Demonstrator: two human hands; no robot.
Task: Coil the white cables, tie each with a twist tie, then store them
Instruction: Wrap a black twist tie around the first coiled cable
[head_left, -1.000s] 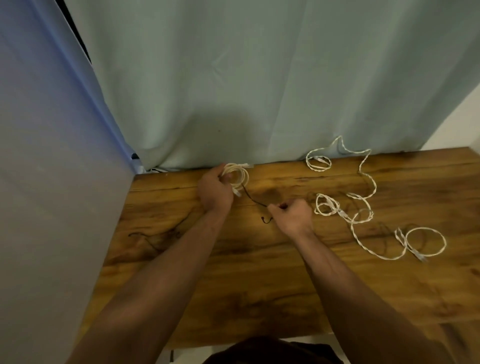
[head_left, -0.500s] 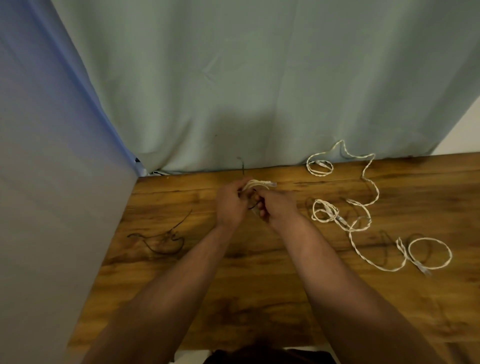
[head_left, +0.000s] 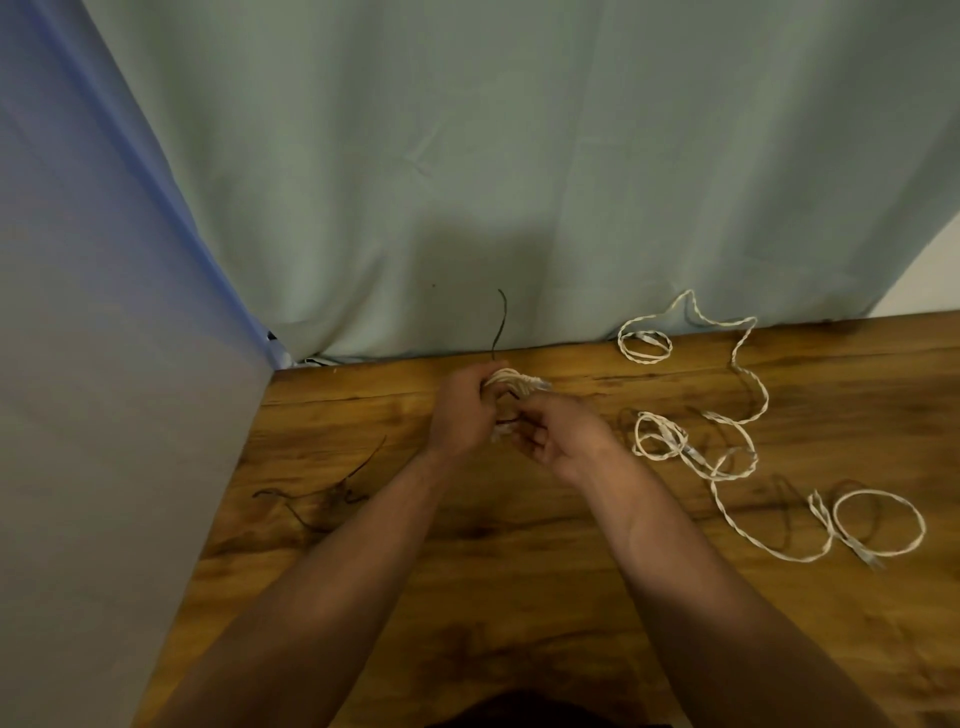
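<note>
Holding small coiled white cable (head_left: 511, 382) between grips: curling left grip (head_left: 460, 415) round it, pinching thin dark wire twist tie (head_left: 500, 325) in right grip (head_left: 563, 436).

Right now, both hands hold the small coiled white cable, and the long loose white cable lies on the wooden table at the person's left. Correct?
No. The head view shows the long loose white cable on the brown wooden table at the person's right. The left hand and right hand hold the small coiled white cable.
</note>
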